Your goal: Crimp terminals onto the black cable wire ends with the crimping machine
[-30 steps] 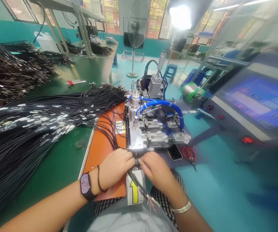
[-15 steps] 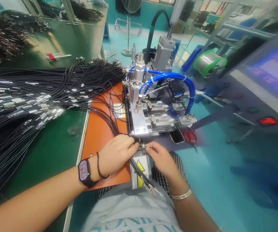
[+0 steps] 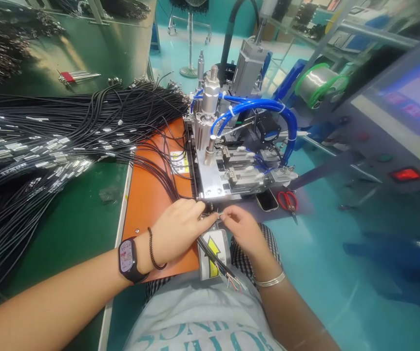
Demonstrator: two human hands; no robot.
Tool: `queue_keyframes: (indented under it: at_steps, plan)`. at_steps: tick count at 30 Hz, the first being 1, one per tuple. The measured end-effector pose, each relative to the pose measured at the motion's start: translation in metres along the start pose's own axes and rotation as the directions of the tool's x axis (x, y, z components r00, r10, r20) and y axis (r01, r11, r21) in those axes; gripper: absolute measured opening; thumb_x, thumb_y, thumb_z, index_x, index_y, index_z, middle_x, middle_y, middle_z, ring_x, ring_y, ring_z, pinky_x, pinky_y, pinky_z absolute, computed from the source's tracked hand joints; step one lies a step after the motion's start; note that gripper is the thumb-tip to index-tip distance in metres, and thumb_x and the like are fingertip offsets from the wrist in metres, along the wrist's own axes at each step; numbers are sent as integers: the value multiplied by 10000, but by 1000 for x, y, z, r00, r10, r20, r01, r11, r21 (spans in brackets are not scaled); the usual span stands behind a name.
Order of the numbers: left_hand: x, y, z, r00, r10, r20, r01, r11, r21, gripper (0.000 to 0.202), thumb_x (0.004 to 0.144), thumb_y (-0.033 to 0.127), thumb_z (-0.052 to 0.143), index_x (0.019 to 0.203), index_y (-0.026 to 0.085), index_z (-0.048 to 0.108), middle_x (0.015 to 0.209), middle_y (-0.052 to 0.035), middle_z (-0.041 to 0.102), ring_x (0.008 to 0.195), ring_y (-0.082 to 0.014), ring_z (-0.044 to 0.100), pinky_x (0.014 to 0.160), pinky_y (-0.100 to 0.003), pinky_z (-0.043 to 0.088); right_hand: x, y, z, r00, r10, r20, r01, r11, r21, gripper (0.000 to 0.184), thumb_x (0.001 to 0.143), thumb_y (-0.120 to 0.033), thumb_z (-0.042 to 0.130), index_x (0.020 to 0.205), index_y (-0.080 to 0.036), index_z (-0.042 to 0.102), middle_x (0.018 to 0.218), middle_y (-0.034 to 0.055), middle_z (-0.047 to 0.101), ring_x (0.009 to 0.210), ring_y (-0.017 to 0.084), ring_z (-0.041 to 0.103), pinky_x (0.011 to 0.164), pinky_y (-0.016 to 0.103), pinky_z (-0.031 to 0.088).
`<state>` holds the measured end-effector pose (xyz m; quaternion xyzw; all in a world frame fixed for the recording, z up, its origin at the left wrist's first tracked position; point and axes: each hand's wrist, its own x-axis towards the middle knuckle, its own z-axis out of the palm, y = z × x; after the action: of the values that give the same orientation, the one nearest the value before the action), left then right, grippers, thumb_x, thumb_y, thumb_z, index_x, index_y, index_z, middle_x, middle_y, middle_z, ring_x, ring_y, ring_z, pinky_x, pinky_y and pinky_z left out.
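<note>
My left hand and my right hand meet at the front edge of a metal pneumatic wire-processing fixture. A black multi-core cable runs from between my hands down to the lower right, ending in thin coloured wires. My left fingers press on the cable close to the fixture. My right thumb and forefinger pinch a fine wire end. Its exact hold is too small to tell. A label with a yellow arrow hangs below my hands.
An orange mat lies on the green bench, under a large bundle of black cables. To the right of the fixture lie a phone and red-handled scissors. A control screen stands at right.
The view has tilted downward, so the fixture sits higher in the picture. My hands have shifted slightly, and my right fingers now pinch closer together at the fine wire end.
</note>
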<state>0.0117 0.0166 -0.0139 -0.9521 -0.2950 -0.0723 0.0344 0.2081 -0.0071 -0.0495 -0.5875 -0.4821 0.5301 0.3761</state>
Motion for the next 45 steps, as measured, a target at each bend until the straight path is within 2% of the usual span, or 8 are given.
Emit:
queue_keyframes:
  at_steps: [8, 12, 15, 20, 27, 38, 41, 45]
  plan:
    - [2, 3, -3, 1000, 6, -8, -5, 999, 31, 328, 914, 184, 426, 1222, 256, 511, 811, -40, 473, 749, -185, 457, 653, -314, 384, -1, 10, 6, 998, 59, -1, -58, 980, 190, 190, 734, -354, 625, 721, -180, 550, 608, -51, 477, 551, 94, 392, 545, 229, 328]
    - [3, 3, -4, 1000, -5, 2, 5, 1000, 20, 327, 911, 183, 432, 1216, 265, 516, 835, -46, 487, 759, -195, 458, 665, -324, 388, -4, 9, 6, 997, 60, -55, -47, 975, 216, 199, 727, -347, 636, 815, -173, 595, 722, -6, 563, 639, 121, 480, 585, 239, 379]
    - [4, 3, -5, 1000, -14, 22, 14, 1000, 12, 335, 910, 177, 423, 1220, 269, 510, 846, -49, 491, 764, -203, 462, 668, -332, 392, -6, 4, 5, 995, 36, -98, -20, 987, 157, 210, 749, -342, 617, 881, -179, 622, 773, 12, 592, 698, 144, 516, 628, 256, 410]
    - [4, 4, -6, 999, -27, 45, 27, 1000, 14, 331, 907, 167, 419, 1209, 269, 509, 856, -43, 491, 777, -205, 472, 684, -336, 400, -6, 0, 4, 988, -62, -144, 66, 997, 29, 170, 782, -353, 605, 813, -188, 636, 817, 18, 627, 769, 163, 548, 720, 281, 425]
    - [4, 7, -8, 997, -46, 68, 46, 999, 5, 331, 896, 156, 430, 1201, 263, 501, 881, -43, 492, 805, -214, 482, 709, -347, 404, -3, 2, 5, 983, -84, -160, 75, 995, -62, 146, 794, -324, 589, 785, -186, 635, 800, 19, 637, 763, 169, 563, 717, 283, 435]
    - [2, 14, -8, 989, -104, 102, 107, 994, -26, 373, 876, 133, 428, 1229, 247, 466, 914, -50, 496, 842, -231, 481, 711, -356, 392, -4, 6, 1, 944, -302, -134, 268, 937, -224, 111, 819, -264, 558, 753, -197, 617, 828, 27, 590, 812, 169, 553, 735, 280, 428]
    - [2, 15, -8, 989, -105, 108, 109, 993, -36, 378, 880, 123, 398, 1227, 253, 466, 908, -49, 494, 836, -231, 482, 707, -356, 389, -4, 5, 2, 960, -249, -127, 220, 954, -202, 109, 809, -271, 556, 754, -194, 611, 810, 20, 585, 778, 162, 536, 706, 270, 414]
    - [3, 17, -9, 989, -107, 102, 110, 994, -26, 426, 841, 97, 428, 1235, 256, 453, 902, -50, 489, 833, -239, 482, 705, -362, 388, -2, 2, 7, 996, 3, -88, -2, 1000, 9, 113, 768, -269, 548, 691, -188, 566, 645, -31, 507, 613, 122, 442, 589, 243, 356]
